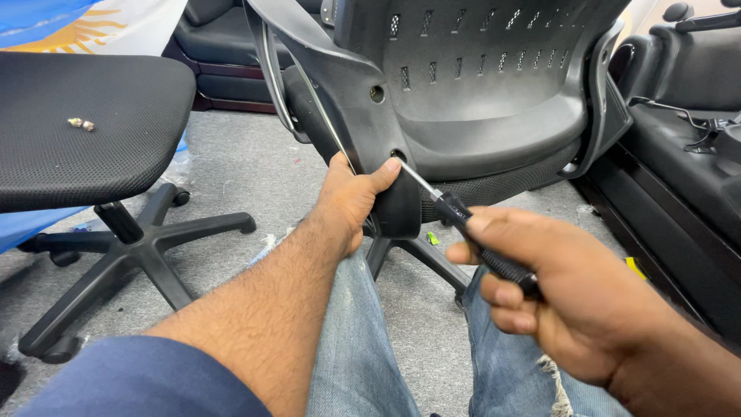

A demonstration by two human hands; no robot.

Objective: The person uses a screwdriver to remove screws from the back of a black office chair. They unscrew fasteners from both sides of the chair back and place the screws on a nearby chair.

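Presently, left hand (351, 197) clamps the chair armrest bracket (363, 116); right hand (556, 297) grips a screwdriver (463, 220), tip at the bracket's lower hole. 2 small bolts (81, 123) lie on the neighbouring seat (77, 154), left of the bracket.

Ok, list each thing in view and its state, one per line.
Left hand: gripping the chair armrest bracket.
Right hand: closed on the screwdriver.
Screwdriver: tip at the lower bracket hole.
Second chair seat: upright, two small screws lying on it.
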